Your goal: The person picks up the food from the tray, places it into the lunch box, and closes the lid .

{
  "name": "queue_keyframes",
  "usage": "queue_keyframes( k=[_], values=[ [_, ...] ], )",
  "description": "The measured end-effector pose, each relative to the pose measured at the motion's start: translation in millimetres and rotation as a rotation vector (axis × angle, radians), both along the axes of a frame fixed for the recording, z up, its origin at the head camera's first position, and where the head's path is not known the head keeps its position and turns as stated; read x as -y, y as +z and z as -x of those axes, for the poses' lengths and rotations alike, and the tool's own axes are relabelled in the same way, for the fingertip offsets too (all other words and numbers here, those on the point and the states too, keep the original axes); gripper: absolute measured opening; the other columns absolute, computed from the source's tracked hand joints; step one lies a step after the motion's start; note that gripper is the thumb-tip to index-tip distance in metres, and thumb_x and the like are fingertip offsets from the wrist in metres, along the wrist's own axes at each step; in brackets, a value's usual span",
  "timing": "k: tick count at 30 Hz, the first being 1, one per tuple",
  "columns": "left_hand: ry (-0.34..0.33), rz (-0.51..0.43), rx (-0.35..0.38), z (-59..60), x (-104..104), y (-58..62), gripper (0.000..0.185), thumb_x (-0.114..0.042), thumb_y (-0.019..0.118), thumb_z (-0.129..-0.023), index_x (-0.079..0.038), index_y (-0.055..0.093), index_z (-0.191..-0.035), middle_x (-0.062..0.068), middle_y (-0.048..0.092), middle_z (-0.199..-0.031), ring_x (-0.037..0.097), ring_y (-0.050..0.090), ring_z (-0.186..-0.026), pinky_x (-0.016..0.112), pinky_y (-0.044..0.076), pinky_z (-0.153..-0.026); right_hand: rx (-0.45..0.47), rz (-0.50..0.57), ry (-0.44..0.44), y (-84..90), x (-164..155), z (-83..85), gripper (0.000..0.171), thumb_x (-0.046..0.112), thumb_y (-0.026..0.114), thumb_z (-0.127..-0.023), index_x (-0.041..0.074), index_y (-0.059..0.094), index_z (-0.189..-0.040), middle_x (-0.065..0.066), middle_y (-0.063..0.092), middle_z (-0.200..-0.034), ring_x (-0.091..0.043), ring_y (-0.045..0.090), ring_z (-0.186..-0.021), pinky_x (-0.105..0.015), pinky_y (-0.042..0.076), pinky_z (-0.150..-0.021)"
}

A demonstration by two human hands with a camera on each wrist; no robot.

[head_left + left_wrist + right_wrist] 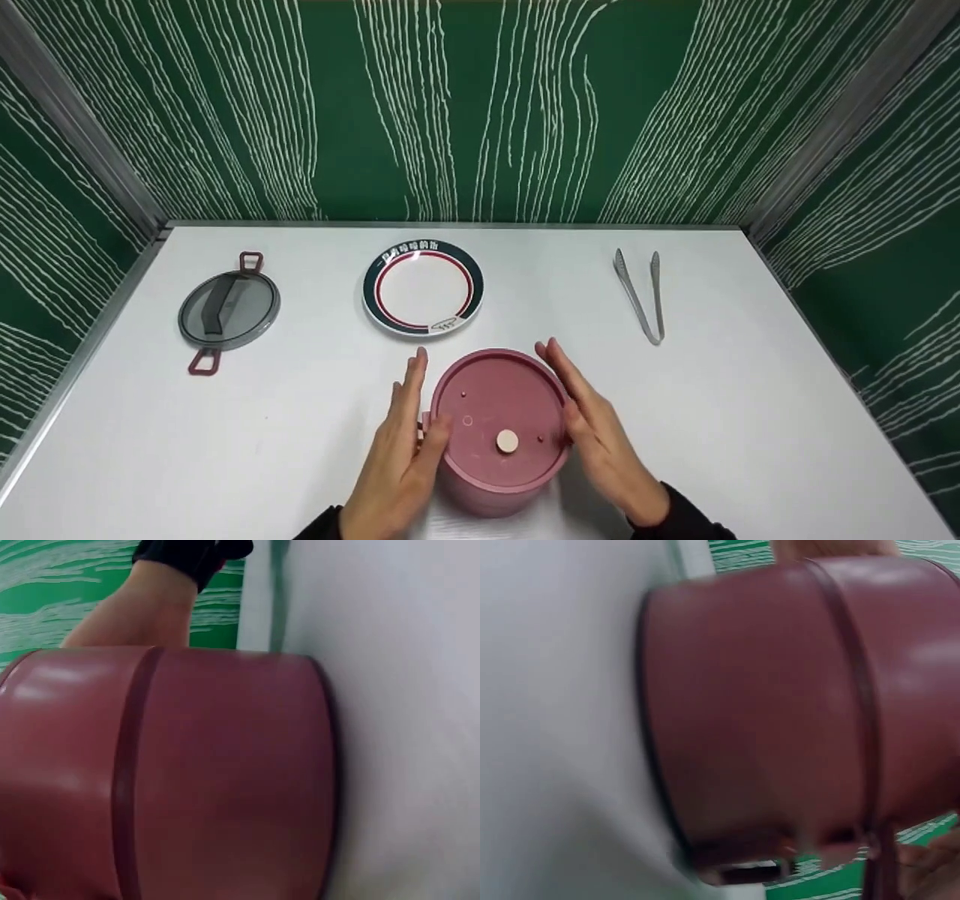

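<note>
At the far left of the white table (315,420) lies a round grey glass lid (229,310) with 2 dark red loop handles. Next comes a round white ceramic plate (422,289) with a dark rim and red ring, nothing on it. Front and centre stands a cylindrical matte pink pot (501,431), closed by a flat pink lid with 1 pale round knob. The left hand (403,450) and right hand (596,429) flank it, fingers straight, touching its sides. Metal tongs (643,294) lie far right.
</note>
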State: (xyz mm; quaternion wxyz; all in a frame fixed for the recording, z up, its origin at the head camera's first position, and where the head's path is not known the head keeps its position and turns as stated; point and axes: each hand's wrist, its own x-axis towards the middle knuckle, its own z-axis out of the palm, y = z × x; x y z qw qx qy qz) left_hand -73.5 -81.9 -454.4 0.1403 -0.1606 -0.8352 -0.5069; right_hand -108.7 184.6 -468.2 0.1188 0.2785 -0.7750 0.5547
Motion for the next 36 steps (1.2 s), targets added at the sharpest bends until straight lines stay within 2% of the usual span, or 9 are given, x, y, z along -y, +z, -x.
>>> queue_keyframes(
  k=[3, 7, 16, 20, 24, 26, 29, 32, 36],
  values=[
    [0.016, 0.011, -0.033, 0.0, -1, -5.9, 0.071, -0.019, 0.055, -0.107, -0.006, 0.026, -0.171, 0.009, 0.033, -0.176, 0.033, 0.030, -0.163, 0.014, 0.007, -0.133, 0.011, 0.024, 0.002, -7.3, 4, 0.8, 0.058, 0.021, 0.042, -0.115, 0.003, 0.031, -0.168, -0.026, 0.048, -0.164, -0.011, 0.041, -0.158, -0.015, 0.028, -0.128],
    [0.023, -0.016, -0.023, -0.3, -2, -12.8, 0.068, -0.018, 0.053, -0.108, -0.010, 0.027, -0.171, 0.008, 0.034, -0.176, 0.025, 0.033, -0.163, 0.015, 0.006, -0.134, 0.033, 0.062, 0.013, -13.3, 7, 1.9, 0.059, 0.023, 0.043, -0.113, 0.002, 0.032, -0.168, -0.028, 0.048, -0.163, -0.011, 0.042, -0.158, -0.015, 0.029, -0.127],
    [-0.072, -0.154, 0.050, 5.2, -3, -26.5, 0.061, -0.029, 0.040, -0.112, -0.008, 0.030, -0.170, 0.016, 0.040, -0.171, 0.022, 0.038, -0.159, 0.012, 0.003, -0.131, 0.165, 0.131, 0.047, -18.5, 11, -1.1, 0.059, 0.023, 0.030, -0.112, 0.009, 0.032, -0.169, -0.025, 0.041, -0.169, -0.005, 0.038, -0.159, -0.014, 0.028, -0.126],
    [-0.080, -0.202, 0.048, 6.9, -6, -27.6, 0.063, -0.021, 0.041, -0.109, -0.010, 0.029, -0.170, 0.016, 0.040, -0.171, 0.024, 0.039, -0.159, 0.011, 0.004, -0.131, 0.210, 0.151, 0.035, -17.3, 12, -2.7, 0.059, 0.024, 0.030, -0.112, 0.011, 0.033, -0.169, -0.026, 0.038, -0.170, -0.004, 0.038, -0.158, -0.013, 0.027, -0.127],
    [-0.094, -0.231, 0.044, 7.4, -9, -29.4, 0.065, -0.015, 0.040, -0.108, -0.007, 0.025, -0.171, 0.016, 0.038, -0.172, 0.025, 0.037, -0.160, 0.010, 0.006, -0.130, 0.213, 0.165, 0.028, -16.3, 12, -3.5, 0.059, 0.023, 0.031, -0.111, 0.010, 0.034, -0.169, -0.021, 0.041, -0.170, -0.004, 0.039, -0.158, -0.013, 0.028, -0.126],
    [-0.101, -0.247, 0.072, 8.1, -10, -30.0, 0.066, -0.015, 0.039, -0.108, -0.007, 0.023, -0.171, 0.014, 0.036, -0.174, 0.024, 0.035, -0.161, 0.011, 0.010, -0.130, 0.213, 0.167, 0.023, -16.0, 13, -3.5, 0.060, 0.023, 0.033, -0.110, 0.009, 0.035, -0.168, -0.015, 0.042, -0.171, -0.004, 0.038, -0.158, -0.013, 0.027, -0.126],
    [-0.100, -0.283, 0.161, 10.4, -11, -30.2, 0.066, -0.019, 0.040, -0.108, -0.011, 0.023, -0.172, 0.008, 0.034, -0.175, 0.019, 0.032, -0.162, 0.011, 0.018, -0.128, 0.226, 0.172, 0.015, -15.4, 14, -3.7, 0.060, 0.024, 0.035, -0.109, 0.011, 0.038, -0.167, -0.008, 0.043, -0.171, -0.004, 0.038, -0.157, -0.012, 0.028, -0.125],
    [-0.091, -0.310, 0.225, 12.6, -14, -30.3, 0.065, -0.022, 0.038, -0.108, -0.013, 0.026, -0.172, 0.005, 0.034, -0.176, 0.019, 0.030, -0.163, 0.012, 0.020, -0.127, 0.278, 0.189, 0.007, -15.7, 16, -4.7, 0.062, 0.025, 0.036, -0.107, 0.010, 0.038, -0.167, -0.001, 0.043, -0.170, -0.004, 0.039, -0.156, -0.013, 0.028, -0.125],
    [-0.088, -0.327, 0.253, 13.1, -18, -32.0, 0.062, -0.022, 0.033, -0.108, -0.014, 0.033, -0.170, 0.005, 0.037, -0.174, 0.022, 0.031, -0.163, 0.014, 0.018, -0.128, 0.409, 0.244, 0.021, -20.0, 17, -9.8, 0.065, 0.028, 0.034, -0.105, -0.010, 0.041, -0.157, 0.000, 0.065, -0.142, -0.004, 0.059, -0.131, -0.015, 0.040, -0.114]
  ],
)
